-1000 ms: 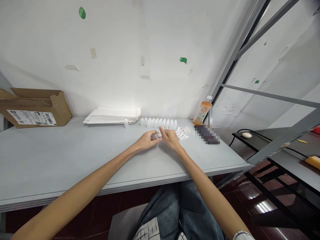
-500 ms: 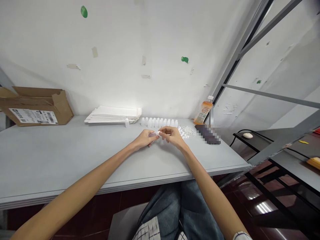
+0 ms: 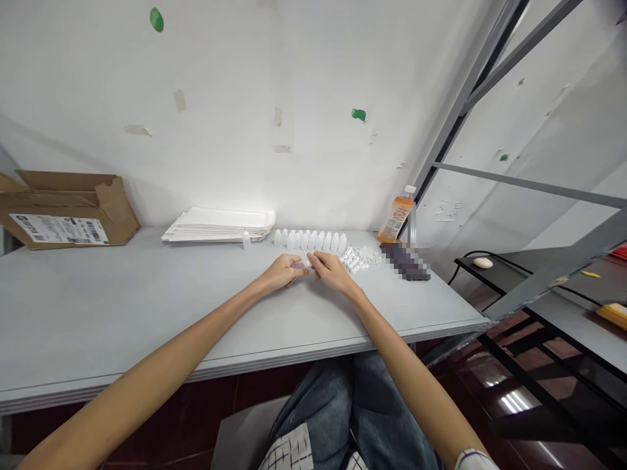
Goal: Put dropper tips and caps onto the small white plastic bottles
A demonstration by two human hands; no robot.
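Observation:
My left hand (image 3: 281, 273) is closed around a small translucent plastic dropper bottle (image 3: 299, 265), which lies on its side and is partly hidden by my fingers. My right hand (image 3: 330, 271) is just to its right, with the fingertips pinched together at the bottle's tip. Anything small between those fingertips is hidden. Behind my hands stands a row of several white plastic bottles (image 3: 310, 241). To the right of my right hand lies a pile of small white and clear plastic parts (image 3: 359, 257).
A grey table (image 3: 147, 300) carries a stack of white flat cards (image 3: 218, 226), one lone small bottle (image 3: 246, 241), an opened cardboard box (image 3: 63, 212), an orange drink bottle (image 3: 396, 215) and a pixelated dark object (image 3: 405, 262). Grey metal struts (image 3: 529, 184) stand at the right.
My hands have drawn slightly closer together and lower over the table since the earlier frames. The bottle stays in my left hand, and the head view has shifted slightly.

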